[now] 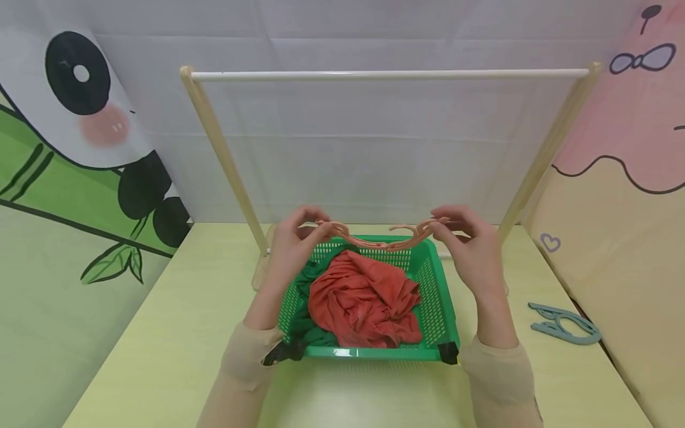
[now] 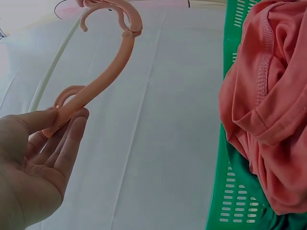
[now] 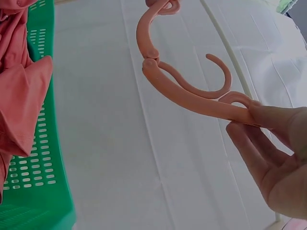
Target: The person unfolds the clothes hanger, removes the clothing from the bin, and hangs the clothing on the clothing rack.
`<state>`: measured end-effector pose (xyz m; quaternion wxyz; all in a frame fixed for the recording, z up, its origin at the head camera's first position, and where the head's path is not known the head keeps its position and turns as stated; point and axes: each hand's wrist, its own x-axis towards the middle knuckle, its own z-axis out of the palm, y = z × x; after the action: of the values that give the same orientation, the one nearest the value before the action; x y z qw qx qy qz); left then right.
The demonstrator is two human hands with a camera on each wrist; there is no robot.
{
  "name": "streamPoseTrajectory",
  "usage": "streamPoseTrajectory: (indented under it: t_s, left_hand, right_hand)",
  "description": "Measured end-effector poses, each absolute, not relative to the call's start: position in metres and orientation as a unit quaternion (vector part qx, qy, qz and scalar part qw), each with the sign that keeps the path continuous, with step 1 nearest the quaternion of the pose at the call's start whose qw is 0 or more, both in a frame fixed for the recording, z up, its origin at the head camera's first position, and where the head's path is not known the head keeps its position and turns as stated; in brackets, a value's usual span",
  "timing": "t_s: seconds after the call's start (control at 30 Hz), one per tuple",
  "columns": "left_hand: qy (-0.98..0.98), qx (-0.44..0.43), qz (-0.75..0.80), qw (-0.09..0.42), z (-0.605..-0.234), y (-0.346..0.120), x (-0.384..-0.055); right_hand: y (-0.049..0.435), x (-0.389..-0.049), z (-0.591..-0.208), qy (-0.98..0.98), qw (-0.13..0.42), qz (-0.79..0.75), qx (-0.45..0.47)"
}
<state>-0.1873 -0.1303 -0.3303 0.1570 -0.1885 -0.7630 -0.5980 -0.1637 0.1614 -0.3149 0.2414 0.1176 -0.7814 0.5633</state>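
Both hands hold a pink folding clothes hanger (image 1: 369,242) stretched out above a green basket (image 1: 440,297). My left hand (image 1: 291,241) pinches one end of it between thumb and fingers; my right hand (image 1: 471,246) pinches the other end. In the right wrist view the hanger (image 3: 192,98) shows a joint at its middle and a curved hook beside one arm. Inside the basket lies a crumpled red cloth (image 1: 364,297), with a dark green cloth (image 1: 316,334) partly hidden under it. A stitched seam runs along the red cloth (image 2: 273,105) in the left wrist view.
Behind the basket stands a rack with a white rail (image 1: 385,75) and wooden side posts (image 1: 225,160). A blue-grey folded hanger (image 1: 569,326) lies on the table (image 1: 144,339) at the right, near the printed side wall (image 1: 615,249).
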Motion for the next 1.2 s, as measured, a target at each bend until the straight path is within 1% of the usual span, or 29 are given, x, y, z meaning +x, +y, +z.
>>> streamPoseTrajectory:
  t_s: [0.1, 0.27, 0.43, 0.6, 0.83, 1.03, 1.2]
  left_hand:
    - [-0.763, -0.188, -0.6, 0.149, -0.334, -0.135, -0.188]
    - [-0.811, -0.173, -0.538, 0.155, -0.339, -0.141, -0.19]
    - [-0.842, -0.175, -0.49, 0.141, -0.343, -0.145, -0.19]
    - [-0.851, -0.197, -0.469, 0.132, -0.346, -0.146, -0.19]
    - [-0.853, -0.193, -0.469, 0.122, -0.345, -0.146, -0.19]
    - [-0.846, -0.204, -0.481, 0.105, -0.345, -0.147, -0.19]
    - [-0.841, -0.202, -0.493, 0.095, -0.345, -0.147, -0.189]
  right_hand:
    - [0.162, -0.164, -0.315, -0.753, 0.26, 0.594, 0.108]
    - [0.163, -0.164, -0.314, -0.696, 0.282, 0.653, 0.093]
    - [0.165, -0.164, -0.313, -0.634, 0.289, 0.71, 0.102]
    - [0.164, -0.164, -0.313, -0.627, 0.291, 0.715, 0.105]
    - [0.164, -0.164, -0.316, -0.589, 0.279, 0.753, 0.099]
    - [0.164, -0.168, -0.322, -0.54, 0.244, 0.802, 0.075]
    - [0.162, -0.169, -0.328, -0.535, 0.225, 0.812, 0.052]
